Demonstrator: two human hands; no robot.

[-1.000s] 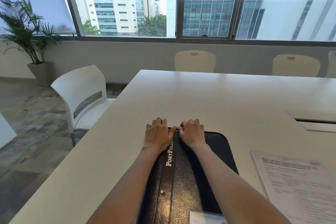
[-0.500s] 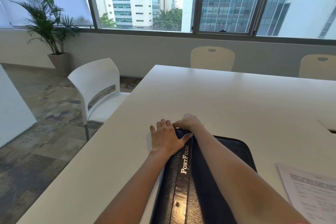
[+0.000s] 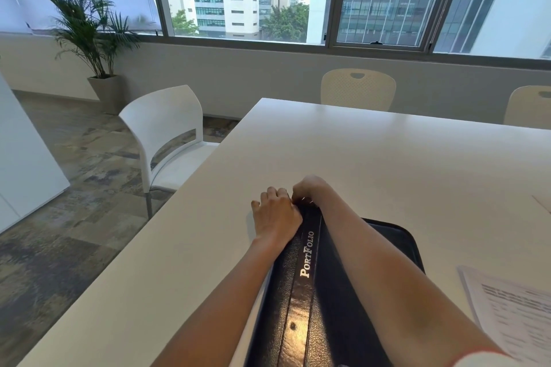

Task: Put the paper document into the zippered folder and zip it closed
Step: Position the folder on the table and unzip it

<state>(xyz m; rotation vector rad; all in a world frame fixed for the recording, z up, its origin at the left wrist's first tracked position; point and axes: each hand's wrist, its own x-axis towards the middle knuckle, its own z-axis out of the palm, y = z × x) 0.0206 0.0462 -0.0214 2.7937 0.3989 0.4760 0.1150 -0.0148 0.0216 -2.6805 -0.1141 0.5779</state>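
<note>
The black zippered folder (image 3: 316, 283) lies closed at lower centre of the frame on the white desk (image 3: 372, 164), with the paper document (image 3: 518, 310) still outside it at lower right. My left hand (image 3: 275, 217) lies flat on the folder's far end, gripping nothing, and my right hand (image 3: 308, 189) is curled closed there, I judge on the zipper pull, though I cannot see it. I'd keep the left pressing down so the folder stays put while the right draws the zipper smoothly around the corner.
</note>
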